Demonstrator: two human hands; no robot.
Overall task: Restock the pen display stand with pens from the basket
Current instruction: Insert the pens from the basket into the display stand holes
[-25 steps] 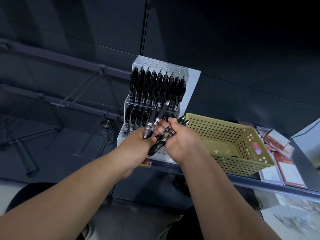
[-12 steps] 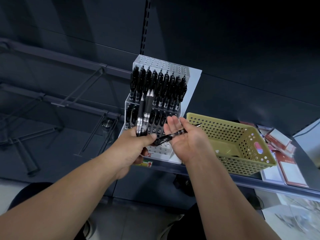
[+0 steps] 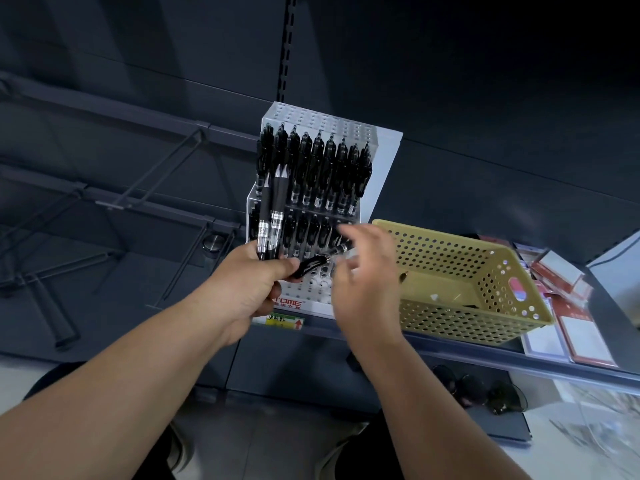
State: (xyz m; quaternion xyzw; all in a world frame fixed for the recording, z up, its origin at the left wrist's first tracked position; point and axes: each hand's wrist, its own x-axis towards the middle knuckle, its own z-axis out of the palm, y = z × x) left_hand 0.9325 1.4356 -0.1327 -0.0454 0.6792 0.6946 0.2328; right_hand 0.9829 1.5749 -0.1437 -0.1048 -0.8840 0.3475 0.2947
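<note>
The left hand (image 3: 247,289) is closed around a bundle of black pens (image 3: 268,216), barrels pointing toward 12 o'clock in front of the pen display stand (image 3: 377,174). The right hand (image 3: 367,289), at 3 o'clock from the left, has its fingers spread and blurred; one pen (image 3: 325,259) lies across its fingertips. The yellow basket (image 3: 485,313) sits on the shelf (image 3: 450,351) at 3 o'clock from the stand.

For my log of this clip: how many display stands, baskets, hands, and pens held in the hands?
Pen display stand: 1
Yellow basket: 1
Hands: 2, left hand, right hand
Pens held in the hands: 3, upright pair, sideways pen
Total: 7
</note>
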